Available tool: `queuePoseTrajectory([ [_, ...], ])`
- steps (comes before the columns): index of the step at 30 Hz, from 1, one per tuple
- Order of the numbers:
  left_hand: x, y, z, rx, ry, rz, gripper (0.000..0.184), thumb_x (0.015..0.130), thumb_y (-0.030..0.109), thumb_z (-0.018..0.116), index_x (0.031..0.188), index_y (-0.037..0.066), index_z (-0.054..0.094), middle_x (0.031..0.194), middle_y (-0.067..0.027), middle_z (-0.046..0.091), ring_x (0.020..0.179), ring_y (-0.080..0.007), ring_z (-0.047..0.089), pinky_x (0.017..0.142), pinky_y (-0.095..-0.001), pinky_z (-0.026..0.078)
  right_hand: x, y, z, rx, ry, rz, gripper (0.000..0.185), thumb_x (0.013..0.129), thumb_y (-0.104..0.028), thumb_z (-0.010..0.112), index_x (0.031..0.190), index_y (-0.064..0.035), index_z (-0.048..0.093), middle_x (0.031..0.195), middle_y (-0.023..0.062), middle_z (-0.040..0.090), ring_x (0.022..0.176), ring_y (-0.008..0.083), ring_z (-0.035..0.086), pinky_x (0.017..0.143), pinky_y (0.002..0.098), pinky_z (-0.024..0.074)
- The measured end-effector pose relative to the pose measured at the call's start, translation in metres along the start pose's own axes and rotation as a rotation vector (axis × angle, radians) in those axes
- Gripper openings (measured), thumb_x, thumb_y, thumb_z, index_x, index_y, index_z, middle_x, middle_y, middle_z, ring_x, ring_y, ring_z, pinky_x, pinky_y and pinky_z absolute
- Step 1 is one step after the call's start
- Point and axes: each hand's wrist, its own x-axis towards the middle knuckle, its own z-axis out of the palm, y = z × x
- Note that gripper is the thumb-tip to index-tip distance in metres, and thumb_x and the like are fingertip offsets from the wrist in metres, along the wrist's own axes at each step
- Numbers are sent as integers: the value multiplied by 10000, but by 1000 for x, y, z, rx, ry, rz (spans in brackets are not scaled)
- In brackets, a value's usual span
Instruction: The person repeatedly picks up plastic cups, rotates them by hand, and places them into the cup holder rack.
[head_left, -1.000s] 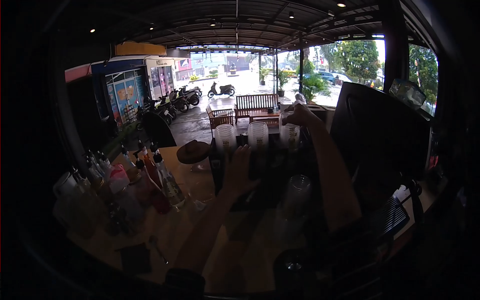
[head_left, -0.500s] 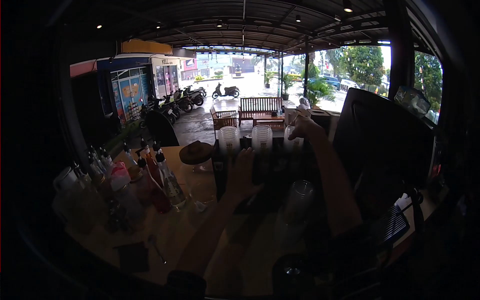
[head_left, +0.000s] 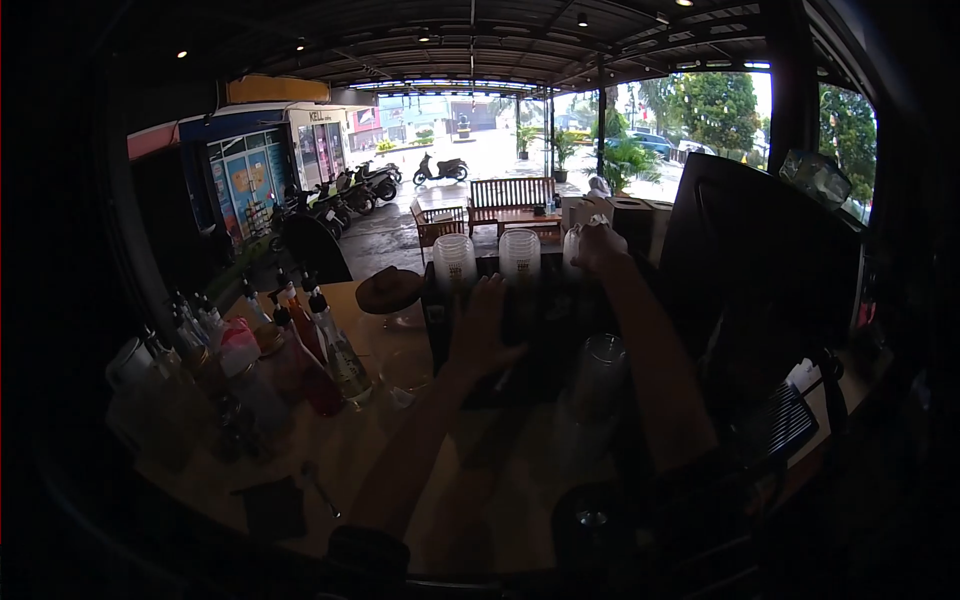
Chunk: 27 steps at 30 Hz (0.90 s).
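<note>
Three stacks of clear plastic cups stand in a row at the top of a dark box: a left stack (head_left: 454, 262), a middle stack (head_left: 520, 258) and a right stack (head_left: 571, 247). My right hand (head_left: 603, 247) is at the right stack, its fingers bent around the upper part; exactly how many cups it grips is hidden. My left hand (head_left: 482, 335) rests with fingers stretched against the dark box (head_left: 545, 335), below the left and middle stacks. Nearer to me, a tall clear cup or stack of cups (head_left: 603, 370) stands between my forearms.
Pump bottles (head_left: 338, 350) and jars crowd the counter's left side. A round wooden lid (head_left: 390, 290) tops a glass jar beside the box. A large dark screen or machine (head_left: 770, 250) rises at right. A spoon (head_left: 322, 490) and a dark cloth (head_left: 272, 510) lie at front left.
My right hand has come down slightly and its fingers have closed in at the right cup stack. My left hand stays against the box. The whole view has shifted a little.
</note>
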Motion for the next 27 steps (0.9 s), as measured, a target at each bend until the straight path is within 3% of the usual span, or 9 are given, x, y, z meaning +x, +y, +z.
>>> queuePoseTrajectory([
  [2, -1, 3, -9, 4, -60, 11, 954, 649, 473, 695, 1372, 37, 251, 1432, -145, 269, 1347, -300, 219, 1069, -563, 136, -20, -8, -8, 2, -57, 20, 338, 769, -157, 564, 1100, -96, 605, 1197, 192, 550, 1100, 330, 545, 845, 450, 498],
  [4, -5, 17, -22, -247, -57, -106, 890, 731, 486, 635, 1380, 28, 233, 1433, -162, 261, 1347, -310, 213, 1062, -573, 141, -36, -16, -9, -57, 266, -31, 375, 799, -152, 559, 1171, -107, 558, 1352, 206, 378, 1176, 356, 461, 829, 473, 498],
  [5, -12, 29, -28, -288, 5, -50, 866, 747, 360, 688, 1396, 47, 208, 1406, -176, 297, 1258, -308, 370, 1059, -445, 249, -39, -20, -12, 27, 230, -18, 381, 838, -206, 551, 1204, -101, 525, 1410, 191, 246, 1198, 381, 404, 833, 485, 490],
  [8, -44, 69, -52, -537, -21, 17, 863, 743, 266, 709, 1399, 45, 194, 1397, -166, 310, 1258, -296, 369, 1049, -413, 284, -76, -36, -19, 162, 435, -127, 496, 828, -413, 580, 1236, -140, 507, 1385, 193, 323, 1187, 421, 423, 915, 471, 440],
  [12, -91, 87, -49, -856, -156, -116, 874, 731, 249, 714, 1397, 35, 189, 1383, -171, 314, 1253, -290, 379, 1024, -421, 318, -157, -46, -31, 407, 578, -288, 539, 815, -316, 624, 1263, -73, 449, 1372, 205, 285, 1227, 400, 360, 957, 475, 393],
  [16, -111, 83, -6, -1131, -206, -338, 1109, 638, 287, 798, 1410, 49, 38, 1401, -200, 247, 1275, -305, 331, 1021, -424, 323, -241, -29, -10, 544, 526, -236, 662, 795, -260, 653, 1342, -56, 342, 1404, 219, 235, 1284, 386, 294, 1023, 448, 328],
  [18, -110, 93, 2, -1076, -222, -297, 1149, 615, 262, 818, 1406, 66, 9, 1405, -201, 239, 1288, -311, 311, 1037, -428, 308, -267, -15, 16, 598, 482, -76, 817, 755, -210, 702, 1395, -40, 223, 1438, 210, 187, 1342, 355, 198, 1080, 414, 232],
  [22, -108, 109, 41, -982, -144, -190, 1238, 552, 261, 848, 1396, 60, -35, 1393, -232, 234, 1289, -333, 301, 1051, -431, 288, -304, -12, 37, 560, 407, -63, 943, 731, -208, 721, 1416, -11, 103, 1429, 243, 177, 1347, 367, 179, 1091, 417, 208],
  [27, -105, 109, 74, -1196, -159, -168, 1095, 595, 224, 808, 1385, 51, 69, 1355, -209, 316, 1251, -322, 367, 1029, -409, 323, -294, 4, 82, 844, 197, 143, 1138, 673, -287, 767, 1410, 2, -50, 1454, 261, 76, 1371, 356, 100, 1100, 409, 191],
])
